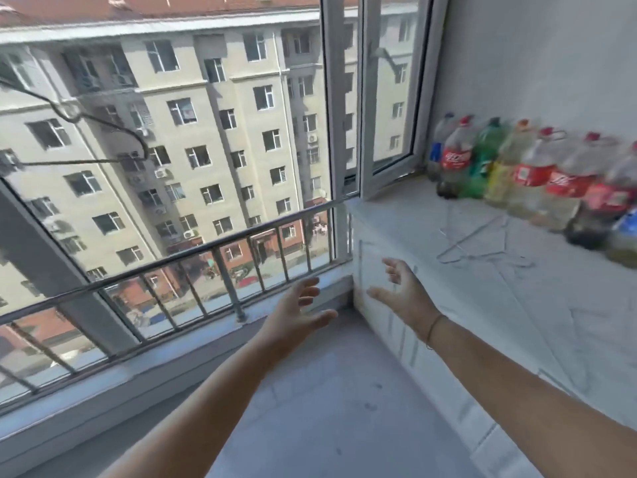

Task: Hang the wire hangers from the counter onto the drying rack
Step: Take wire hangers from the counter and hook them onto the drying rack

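Nearest the camera, both forearms stretch forward over the balcony floor. The left hand (297, 310) is empty, palm turned inward, fingers straight and spread. The right hand (401, 288) is also empty, held wide with the fingers loosely fanned, and sits level with the near left corner of the counter (524, 326). It touches nothing; a thin band circles its wrist.

I judge this to be the reach before the first pick-up, with nothing grasped yet. The wire hangers (482, 248) lie flat on the counter, beyond the right hand and to its right, well apart from it. They are pale, thin and overlapping, so their number is hard to tell.

The next move calls for the right hand to travel farther right over the counter top and pinch thin wire off a hard surface. Because the hangers overlap, lifting one may drag another along.

Just behind the hangers, a row of bottles (517, 174) stands along the far wall. On the far left, a dark wire shape (103, 123), possibly a hanger, hangs before the window; the drying rack itself is not in view.
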{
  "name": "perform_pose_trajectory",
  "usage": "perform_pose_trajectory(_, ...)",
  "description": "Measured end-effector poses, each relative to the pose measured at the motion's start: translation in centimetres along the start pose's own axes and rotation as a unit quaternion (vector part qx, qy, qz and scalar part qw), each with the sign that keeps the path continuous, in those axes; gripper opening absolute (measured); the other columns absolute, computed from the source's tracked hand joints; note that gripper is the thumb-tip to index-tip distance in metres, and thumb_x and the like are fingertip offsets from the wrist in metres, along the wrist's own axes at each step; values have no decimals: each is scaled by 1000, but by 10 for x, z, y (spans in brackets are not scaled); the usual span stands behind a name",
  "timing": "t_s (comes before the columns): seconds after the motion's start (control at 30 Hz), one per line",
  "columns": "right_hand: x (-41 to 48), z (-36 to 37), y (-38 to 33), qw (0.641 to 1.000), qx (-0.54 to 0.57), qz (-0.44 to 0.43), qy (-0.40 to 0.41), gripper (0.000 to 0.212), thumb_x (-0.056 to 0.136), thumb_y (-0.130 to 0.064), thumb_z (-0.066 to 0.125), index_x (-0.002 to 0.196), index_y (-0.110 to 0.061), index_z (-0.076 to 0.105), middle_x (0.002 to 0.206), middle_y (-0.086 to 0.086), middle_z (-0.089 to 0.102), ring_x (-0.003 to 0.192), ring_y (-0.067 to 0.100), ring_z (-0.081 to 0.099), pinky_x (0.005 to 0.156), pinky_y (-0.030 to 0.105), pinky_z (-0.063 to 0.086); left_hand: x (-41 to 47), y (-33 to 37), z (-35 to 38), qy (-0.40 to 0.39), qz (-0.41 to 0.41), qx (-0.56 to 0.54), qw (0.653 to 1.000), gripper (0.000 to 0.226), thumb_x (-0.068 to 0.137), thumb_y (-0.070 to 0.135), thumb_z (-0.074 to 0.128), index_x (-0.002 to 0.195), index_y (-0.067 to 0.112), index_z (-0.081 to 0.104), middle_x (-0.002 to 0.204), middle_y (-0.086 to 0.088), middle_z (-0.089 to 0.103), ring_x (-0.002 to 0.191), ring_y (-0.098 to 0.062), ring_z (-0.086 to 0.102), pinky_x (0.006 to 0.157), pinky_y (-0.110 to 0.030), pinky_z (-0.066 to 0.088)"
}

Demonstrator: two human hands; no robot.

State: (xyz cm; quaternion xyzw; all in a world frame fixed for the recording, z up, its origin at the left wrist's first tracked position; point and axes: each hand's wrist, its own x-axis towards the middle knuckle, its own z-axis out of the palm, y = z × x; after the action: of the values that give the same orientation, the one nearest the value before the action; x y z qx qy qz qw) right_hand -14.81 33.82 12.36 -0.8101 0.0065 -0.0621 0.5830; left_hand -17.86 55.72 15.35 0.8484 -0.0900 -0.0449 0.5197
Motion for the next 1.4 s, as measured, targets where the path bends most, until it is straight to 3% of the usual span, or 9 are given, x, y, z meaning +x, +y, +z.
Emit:
perform_pose_trajectory(0.1, 7, -51, 27, 999, -3, 32, 34, 63, 79, -21, 72, 133, -14, 41, 137, 7, 42, 128, 18, 40, 98, 25, 33, 29, 13, 49, -35, 5, 0, 999, 60, 77, 23, 75, 129, 23, 46, 120, 1, 57, 115, -13, 53, 87, -19, 38)
perform_pose_trajectory(0.23, 17, -122, 70, 994, -12, 75, 80, 60, 80, -24, 70, 132, -15, 42, 137, 7, 43, 129, 18, 40, 99, 27, 34, 67, 35, 117, -89, 6, -17, 996, 59, 77, 24, 74, 129, 26, 45, 120, 5, 56, 113, -10, 52, 80, -12, 37)
perform_pose_trajectory(0.33, 26, -174, 103, 988, -23, 109, 110, 55, 80, -23, 70, 128, -15, 45, 133, 6, 45, 125, 17, 42, 98, 27, 35, 98, 46, 164, -108, 4, -14, 994, 60, 77, 26, 75, 129, 25, 47, 120, 5, 56, 112, -10, 52, 90, -22, 37)
perform_pose_trajectory(0.6, 71, -272, 171, 976, -67, 143, 150, 33, 78, -15, 71, 107, -9, 60, 112, 9, 58, 99, 14, 51, 88, 28, 43, 171, 53, 255, -123, -27, -22, 992, 55, 76, 27, 75, 125, 27, 51, 119, 7, 58, 112, -11, 53, 91, -23, 37)
perform_pose_trajectory(0.8, 134, -289, 199, 975, -86, 155, 132, 21, 75, -12, 72, 95, -8, 65, 84, 6, 58, 76, 18, 52, 78, 28, 44, 217, 42, 283, -122, -65, -21, 990, 51, 77, 28, 75, 123, 28, 52, 116, 9, 57, 111, -9, 53, 91, -23, 38)
perform_pose_trajectory(1.0, 210, -282, 229, 974, -106, 171, 108, 19, 75, -12, 72, 92, -6, 67, 82, 5, 60, 75, 18, 54, 75, 26, 43, 287, 24, 291, -127, -80, -5, 989, 48, 77, 27, 75, 121, 27, 54, 116, 8, 59, 109, -9, 53, 88, -21, 39)
perform_pose_trajectory(1.17, 261, -285, 255, 963, -129, 207, 113, 17, 73, -15, 74, 89, -12, 68, 75, 1, 57, 76, 18, 55, 79, 31, 47, 366, 17, 301, -155, -80, 1, 985, 41, 80, 26, 72, 116, 27, 53, 115, 8, 57, 109, -8, 51, 58, -3, 43)
perform_pose_trajectory(1.3, 292, -289, 281, 947, -187, 244, 96, 20, 66, -23, 77, 70, -33, 60, 72, -9, 55, 84, 21, 60, 85, 36, 49, 421, 11, 310, -185, -79, 17, 980, 43, 80, 29, 72, 119, 23, 56, 112, 9, 59, 109, -9, 53, 84, -20, 40)
perform_pose_trajectory(1.4, 313, -286, 297, 931, -259, 254, 42, 19, 66, -31, 76, 84, -30, 69, 81, -9, 55, 96, 20, 58, 87, 31, 45, 458, 1, 314, -203, -88, 33, 975, 40, 80, 30, 72, 117, 25, 57, 112, 9, 59, 108, -8, 53, 87, -24, 41)
